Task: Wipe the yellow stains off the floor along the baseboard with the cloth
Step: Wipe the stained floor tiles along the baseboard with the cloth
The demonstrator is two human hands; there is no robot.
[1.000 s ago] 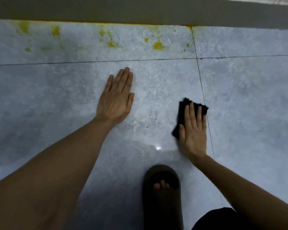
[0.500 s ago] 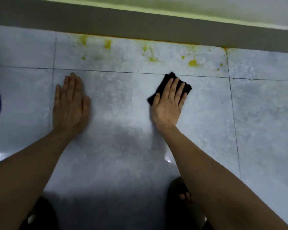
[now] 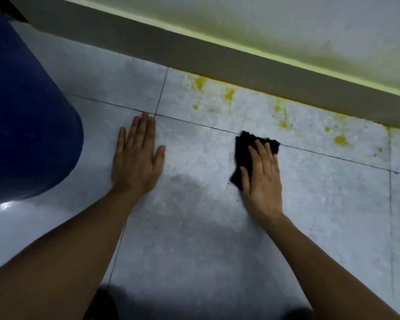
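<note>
Yellow stains (image 3: 229,93) dot the grey floor tile in a strip along the dark baseboard (image 3: 252,72), running right to a larger blot (image 3: 340,139). A black cloth (image 3: 245,146) lies flat on the floor just below that strip, its top edge at the grout line. My right hand (image 3: 262,179) presses down on the cloth with fingers flat and together, covering its lower right part. My left hand (image 3: 136,160) rests palm down on the bare tile to the left, fingers spread, holding nothing.
A big dark blue drum (image 3: 26,112) stands at the left, close to my left hand. The baseboard and a pale, yellow-tinged wall (image 3: 310,31) close off the far side. Glossy grey tiles (image 3: 217,250) stretch toward me and to the right.
My right hand has slid the cloth up from near my foot to just below the stained strip. The view has swung left and tilted, bringing the blue drum in.
</note>
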